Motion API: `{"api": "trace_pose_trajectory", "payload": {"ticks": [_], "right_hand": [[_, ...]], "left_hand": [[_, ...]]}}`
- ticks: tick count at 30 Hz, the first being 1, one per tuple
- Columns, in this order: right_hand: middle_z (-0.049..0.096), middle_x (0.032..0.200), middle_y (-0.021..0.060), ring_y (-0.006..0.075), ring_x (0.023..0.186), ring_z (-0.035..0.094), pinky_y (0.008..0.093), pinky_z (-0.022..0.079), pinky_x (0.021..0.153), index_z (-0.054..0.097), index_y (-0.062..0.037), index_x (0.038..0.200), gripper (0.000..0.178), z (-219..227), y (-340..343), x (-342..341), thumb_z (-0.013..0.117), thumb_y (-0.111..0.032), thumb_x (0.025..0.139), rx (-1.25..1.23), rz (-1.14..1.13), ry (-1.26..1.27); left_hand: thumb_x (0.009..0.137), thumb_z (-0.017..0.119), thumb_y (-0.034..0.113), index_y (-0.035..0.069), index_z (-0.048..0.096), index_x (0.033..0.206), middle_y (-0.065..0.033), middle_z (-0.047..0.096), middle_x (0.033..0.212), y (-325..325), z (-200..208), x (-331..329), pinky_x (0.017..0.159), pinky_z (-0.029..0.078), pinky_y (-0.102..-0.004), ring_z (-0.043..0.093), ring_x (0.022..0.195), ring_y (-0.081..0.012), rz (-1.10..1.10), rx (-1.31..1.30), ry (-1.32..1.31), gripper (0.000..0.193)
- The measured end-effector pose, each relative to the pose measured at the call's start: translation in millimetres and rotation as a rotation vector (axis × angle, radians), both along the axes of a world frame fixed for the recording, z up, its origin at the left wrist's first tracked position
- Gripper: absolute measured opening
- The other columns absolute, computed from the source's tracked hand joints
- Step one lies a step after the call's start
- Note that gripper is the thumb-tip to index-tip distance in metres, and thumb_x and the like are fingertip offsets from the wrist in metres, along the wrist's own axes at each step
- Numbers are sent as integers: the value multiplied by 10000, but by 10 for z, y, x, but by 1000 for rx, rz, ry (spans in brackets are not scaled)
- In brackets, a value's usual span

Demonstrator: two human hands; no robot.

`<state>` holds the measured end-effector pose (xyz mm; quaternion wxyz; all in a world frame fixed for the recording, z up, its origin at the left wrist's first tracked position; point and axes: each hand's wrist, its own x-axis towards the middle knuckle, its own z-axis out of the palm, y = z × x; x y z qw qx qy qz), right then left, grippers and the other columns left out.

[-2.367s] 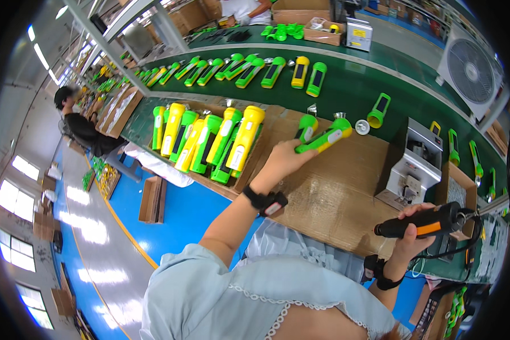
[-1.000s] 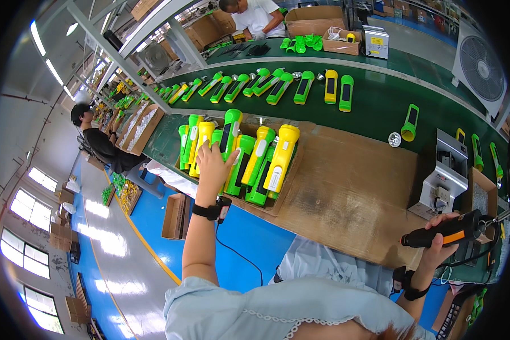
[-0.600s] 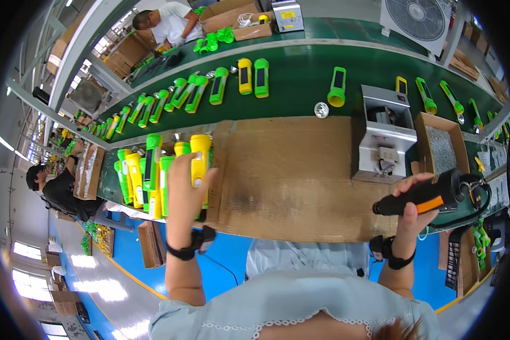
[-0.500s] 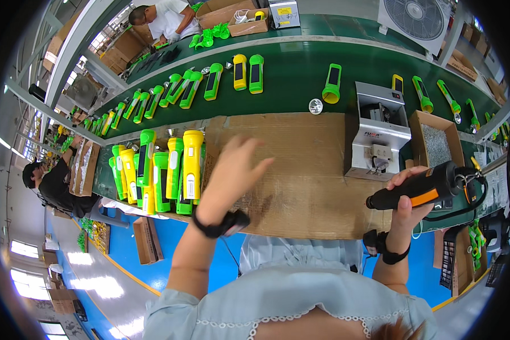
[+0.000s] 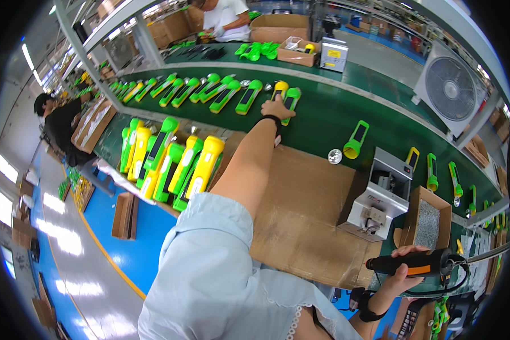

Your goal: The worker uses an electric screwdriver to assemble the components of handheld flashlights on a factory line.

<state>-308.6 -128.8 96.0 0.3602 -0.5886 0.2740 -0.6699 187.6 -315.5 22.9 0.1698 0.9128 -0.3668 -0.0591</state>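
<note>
Green and yellow plastic flashlights (image 5: 249, 97) lie side by side in a long row on a dark green work surface (image 5: 323, 107) that runs across the view. Along its near side is a flat sheet of brown cardboard (image 5: 300, 215). Left of the sheet, a closely packed group of flashlights leans with heads up. At the sheet's right edge stands a boxy silver metal machine (image 5: 379, 198), and just right of that an open brown cardboard box (image 5: 446, 220) holds fine grey pieces. The person's right hand (image 5: 401, 279) is wrapped around a black cylindrical power tool with an orange stripe (image 5: 408, 263), near the bench's front edge. The left hand (image 5: 275, 109) reaches the row's right end, covering the lower part of a yellow flashlight with a dark panel (image 5: 280, 86), beside a green one; whether its fingers have closed cannot be told. Smallest is a round silver reflector (image 5: 335, 156), near a separate green flashlight body (image 5: 357, 139).
</note>
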Motion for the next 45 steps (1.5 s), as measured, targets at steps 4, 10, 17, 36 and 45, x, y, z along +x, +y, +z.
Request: {"api": "trace_pose_trajectory", "payload": {"ticks": [4,10,17,36,45], "right_hand": [[486,792,100,174,691,505,299,457,620,396,6,1098,658,-45,-76,49,745,-408,724,33,41,-10],[504,834,97,175,738,509,307,456,638,415,8,1128,619,61,-87,173,737,-351,740,-39,195,-74],[572,803,117,210,695,571,344,500,664,466,43,1089,456,232,-187,281,689,-222,793,-226,87,-281],[588,682,80,150,584,574,257,463,560,531,12,898,194,428,-543,567,627,-147,841,-223,-86,56],[534,746,139,233,609,552,334,467,558,481,26,1010,347,387,-291,537,601,-254,844,-8,288,-21]], "left_hand": [[555,743,509,105,299,1337,-210,569,1115,275,130,-185,854,480,-423,580,1018,-373,-91,81,-12,986],[540,741,460,74,341,1254,-226,592,1017,1456,503,-976,796,498,-423,597,964,-376,-104,107,-67,905],[584,768,391,45,375,1216,-306,544,944,3063,320,-1963,742,497,-458,586,841,-440,-231,45,-10,821],[668,688,96,293,582,1149,-72,436,1335,3444,177,-1713,887,415,-409,476,1044,-312,-1161,-160,-189,530],[603,761,312,127,569,1103,-73,528,1158,3002,-32,-2481,738,390,-366,536,861,-234,-876,-333,-265,567]]}}
